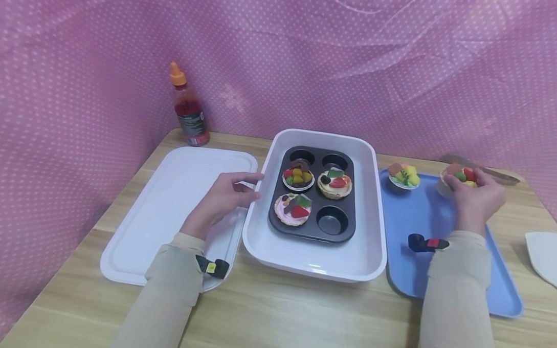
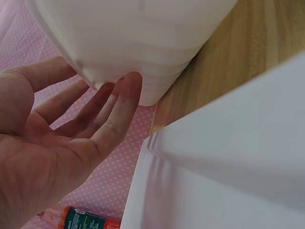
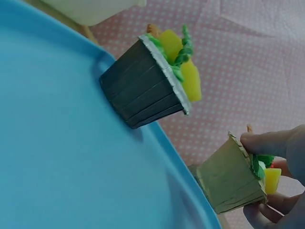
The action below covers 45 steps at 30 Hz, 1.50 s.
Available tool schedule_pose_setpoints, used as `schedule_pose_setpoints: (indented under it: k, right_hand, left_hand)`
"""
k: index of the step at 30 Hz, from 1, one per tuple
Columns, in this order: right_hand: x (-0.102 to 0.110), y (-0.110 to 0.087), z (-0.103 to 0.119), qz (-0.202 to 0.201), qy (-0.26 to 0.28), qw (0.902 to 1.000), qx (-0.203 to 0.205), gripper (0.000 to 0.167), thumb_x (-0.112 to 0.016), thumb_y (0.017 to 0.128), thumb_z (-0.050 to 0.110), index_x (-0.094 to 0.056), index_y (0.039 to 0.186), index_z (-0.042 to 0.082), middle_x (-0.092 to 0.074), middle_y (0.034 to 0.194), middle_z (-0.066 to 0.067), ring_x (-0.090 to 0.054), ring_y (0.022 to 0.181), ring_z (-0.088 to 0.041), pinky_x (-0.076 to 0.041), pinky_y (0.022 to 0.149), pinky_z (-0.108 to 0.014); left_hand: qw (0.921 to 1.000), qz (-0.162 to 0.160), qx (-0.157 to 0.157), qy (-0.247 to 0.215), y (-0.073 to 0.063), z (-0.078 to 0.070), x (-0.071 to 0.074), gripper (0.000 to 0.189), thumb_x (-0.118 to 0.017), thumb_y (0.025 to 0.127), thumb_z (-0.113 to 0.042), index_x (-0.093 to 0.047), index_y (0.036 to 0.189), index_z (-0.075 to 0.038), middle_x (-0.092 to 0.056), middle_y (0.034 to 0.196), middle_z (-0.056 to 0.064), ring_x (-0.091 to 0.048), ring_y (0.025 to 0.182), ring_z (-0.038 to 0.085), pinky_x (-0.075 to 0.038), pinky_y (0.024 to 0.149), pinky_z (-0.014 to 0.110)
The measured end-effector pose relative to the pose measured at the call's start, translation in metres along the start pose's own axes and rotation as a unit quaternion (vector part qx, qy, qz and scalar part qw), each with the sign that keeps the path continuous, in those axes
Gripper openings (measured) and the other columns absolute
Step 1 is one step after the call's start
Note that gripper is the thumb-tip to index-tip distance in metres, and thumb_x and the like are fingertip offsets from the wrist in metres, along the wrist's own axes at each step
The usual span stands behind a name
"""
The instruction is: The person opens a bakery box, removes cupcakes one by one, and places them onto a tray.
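With its fingertips around the rim, my right hand point(image 1: 480, 199) grips a cupcake in a beige paper cup point(image 3: 228, 176), topped with red, green and yellow pieces, at the far edge of the blue tray point(image 1: 413, 260). To its left on that tray stands a cupcake in a dark cup point(image 3: 143, 83) with yellow and green toppings. My left hand point(image 1: 224, 195) has its fingers at the left side of a white bin point(image 1: 369, 218); the left wrist view shows fingertips against its outer wall. Inside the bin lies a dark muffin tin point(image 1: 314, 224) bearing three fruit tarts point(image 1: 293, 209).
A white tray point(image 1: 167, 206) lies left of the bin, under the left forearm. An orange-capped sauce bottle point(image 1: 190, 114) stands behind it. Beyond the blue tray lies a brown wooden utensil point(image 1: 501, 176); a white flat piece point(image 1: 552, 255) is at far right. A pink dotted cloth point(image 1: 282, 66) hangs behind.
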State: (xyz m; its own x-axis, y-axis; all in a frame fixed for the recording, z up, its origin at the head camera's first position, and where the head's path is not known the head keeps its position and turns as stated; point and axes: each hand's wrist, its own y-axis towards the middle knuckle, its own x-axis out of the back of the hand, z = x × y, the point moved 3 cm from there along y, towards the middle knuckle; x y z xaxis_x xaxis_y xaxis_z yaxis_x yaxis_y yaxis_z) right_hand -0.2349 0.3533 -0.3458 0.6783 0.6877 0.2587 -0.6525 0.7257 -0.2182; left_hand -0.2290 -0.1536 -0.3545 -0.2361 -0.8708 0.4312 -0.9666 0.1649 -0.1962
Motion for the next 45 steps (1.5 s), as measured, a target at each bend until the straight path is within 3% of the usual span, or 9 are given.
schedule_pose_setpoints:
  k: [6,12,16,24,28,33,35,39,45]
  right_hand:
    - [-0.003,0.004,-0.005,-0.002,-0.028,0.9995,0.016,0.071,-0.080,0.086,0.022,-0.046,0.149,0.023,-0.043,0.156,0.010,-0.032,0.144,0.003,-0.021,0.120,-0.014]
    - [-0.007,0.006,-0.008,0.007,-0.099,0.9948,0.021,0.064,-0.074,0.091,0.031,-0.049,0.149,0.026,-0.045,0.156,0.009,-0.036,0.140,-0.003,-0.026,0.122,-0.021]
    - [-0.008,0.007,-0.009,0.010,-0.110,0.9938,0.016,0.062,-0.073,0.091,0.033,-0.050,0.149,0.028,-0.047,0.154,0.011,-0.036,0.138,-0.004,-0.025,0.122,-0.023]
    - [-0.008,0.010,-0.013,0.005,-0.115,0.9931,0.023,0.057,-0.075,0.090,0.030,-0.057,0.144,0.026,-0.058,0.119,0.021,-0.041,0.133,-0.008,-0.028,0.119,-0.024]
    - [-0.009,0.011,-0.014,0.007,-0.120,0.9925,0.024,0.056,-0.075,0.089,0.031,-0.059,0.142,0.027,-0.057,0.122,0.021,-0.040,0.134,-0.008,-0.028,0.119,-0.025]
    - [-0.009,0.009,-0.013,0.009,-0.102,0.9946,0.017,0.056,-0.078,0.088,0.029,-0.060,0.141,0.028,-0.056,0.106,0.025,-0.044,0.122,-0.004,-0.031,0.116,-0.023]
    - [-0.009,0.007,-0.012,0.011,-0.093,0.9955,0.012,0.057,-0.078,0.088,0.028,-0.059,0.142,0.030,-0.060,0.110,0.023,-0.044,0.122,-0.004,-0.032,0.116,-0.022]
    - [-0.009,0.005,-0.010,0.008,-0.098,0.9952,0.007,0.061,-0.076,0.089,0.029,-0.054,0.145,0.031,-0.049,0.152,0.014,-0.039,0.140,-0.005,-0.031,0.119,-0.022]
    - [-0.005,0.002,-0.006,0.003,-0.069,0.9976,0.005,0.074,-0.078,0.087,0.031,-0.043,0.152,0.027,-0.038,0.160,0.011,-0.031,0.148,-0.005,-0.027,0.121,-0.022]
  left_hand:
    - [1.0000,0.000,0.006,0.005,0.000,0.000,0.000,0.049,-0.074,0.091,-0.015,-0.063,0.138,-0.027,-0.069,0.123,0.007,-0.067,0.109,0.023,-0.055,0.099,0.041]
    - [0.9999,0.000,0.011,0.005,0.000,0.000,0.000,0.048,-0.073,0.092,-0.016,-0.063,0.137,-0.027,-0.069,0.121,0.008,-0.066,0.109,0.023,-0.054,0.100,0.041]
    - [0.9998,0.000,0.018,0.004,0.000,0.000,0.000,0.048,-0.073,0.092,-0.016,-0.063,0.137,-0.027,-0.069,0.120,0.008,-0.066,0.108,0.023,-0.054,0.100,0.041]
    - [0.9997,0.000,0.023,0.001,0.000,-0.001,0.000,0.049,-0.074,0.092,-0.015,-0.063,0.138,-0.028,-0.068,0.122,0.007,-0.065,0.109,0.023,-0.054,0.099,0.041]
    - [0.9996,0.000,0.027,0.000,-0.001,-0.002,0.000,0.049,-0.073,0.092,-0.016,-0.063,0.138,-0.028,-0.066,0.126,0.006,-0.065,0.111,0.023,-0.054,0.100,0.041]
    - [0.9998,0.000,0.021,-0.002,0.000,-0.001,0.000,0.048,-0.073,0.092,-0.015,-0.063,0.137,-0.027,-0.067,0.125,0.006,-0.065,0.110,0.024,-0.055,0.098,0.041]
    - [0.9999,0.001,0.016,-0.005,0.000,0.000,0.000,0.048,-0.073,0.092,-0.014,-0.063,0.137,-0.026,-0.067,0.126,0.006,-0.065,0.109,0.024,-0.055,0.098,0.041]
    - [0.9999,0.003,0.014,-0.007,0.000,0.000,0.000,0.048,-0.073,0.092,-0.014,-0.063,0.138,-0.026,-0.067,0.126,0.006,-0.066,0.109,0.024,-0.055,0.098,0.041]
    - [0.9998,0.001,0.018,-0.003,-0.001,0.000,0.000,0.048,-0.074,0.091,-0.015,-0.063,0.137,-0.027,-0.066,0.126,0.005,-0.065,0.110,0.024,-0.055,0.099,0.042]
